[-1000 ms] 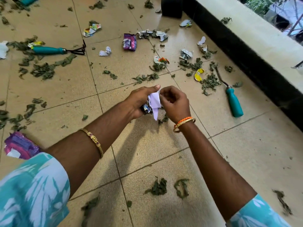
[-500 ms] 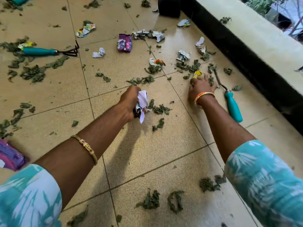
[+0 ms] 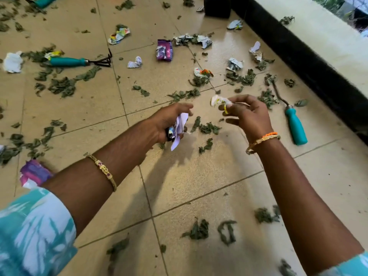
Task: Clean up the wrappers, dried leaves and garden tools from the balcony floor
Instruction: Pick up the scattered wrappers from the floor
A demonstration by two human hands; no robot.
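R hand (image 3: pixel 247 114) pinches a yellow-white wrapper (image 3: pixel 218 101) at its fingertips, raised off the floor just left of the teal-handled weeder (image 3: pixel 294 124). L hand (image 3: pixel 169 124), w/ fingers curled round a wad of crumpled wrappers (image 3: pixel 179 128), waits close by, prob. so the new scrap joins the bunch. Dried leaves (image 3: pixel 209 128) lie below, between both hands; hand rake (image 3: pixel 77 61) sits far left of the weeder.

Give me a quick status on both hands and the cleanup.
Left hand grips a wad of wrappers. Right hand pinches a yellow-white wrapper. Dried leaves, more wrappers and teal-handled tools still on floor. Nothing blocking.
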